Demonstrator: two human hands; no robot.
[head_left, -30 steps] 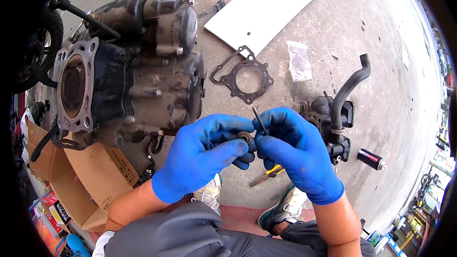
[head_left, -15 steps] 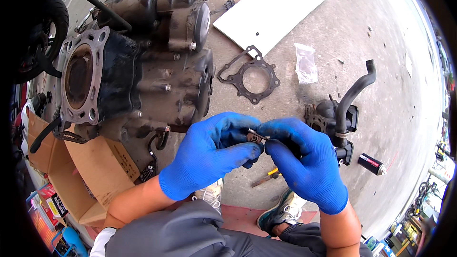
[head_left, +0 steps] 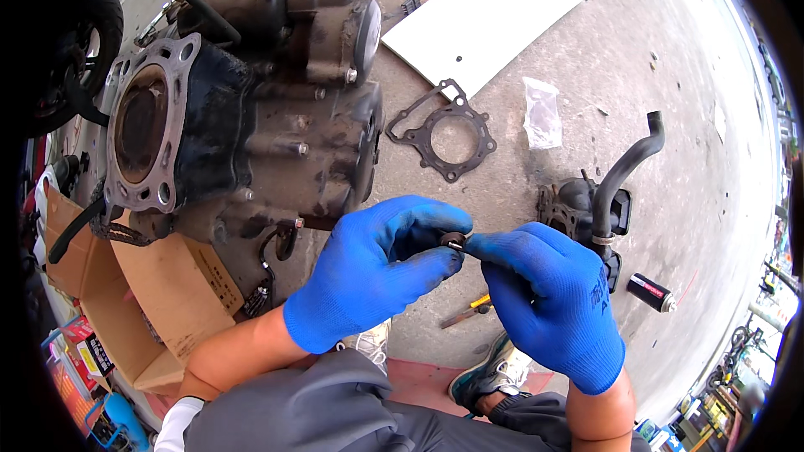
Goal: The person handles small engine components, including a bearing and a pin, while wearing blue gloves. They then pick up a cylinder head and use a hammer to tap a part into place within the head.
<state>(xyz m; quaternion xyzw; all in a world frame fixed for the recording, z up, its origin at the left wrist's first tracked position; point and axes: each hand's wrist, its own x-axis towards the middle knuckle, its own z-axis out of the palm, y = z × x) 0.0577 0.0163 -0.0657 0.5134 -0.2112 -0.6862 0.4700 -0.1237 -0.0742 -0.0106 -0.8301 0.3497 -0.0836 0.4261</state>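
Observation:
Both my hands wear blue knitted gloves and meet above the floor, in front of my knees. My left hand pinches a small round metal part between thumb and fingers. Only part of it shows, so its exact kind is unclear. My right hand is closed, its fingertips against the right side of that part. A short bit of a thin metal rod shows at the part, by the right fingertips; the rest of the rod is hidden.
An engine block with an exposed cylinder stands at left, beside an open cardboard box. Ahead lie a gasket, a white board and a plastic bag. A hosed black assembly and spray can sit right.
My right hand has shifted slightly down and right, its fingers more curled. The round part has turned in my left fingers, and less of the rod shows.

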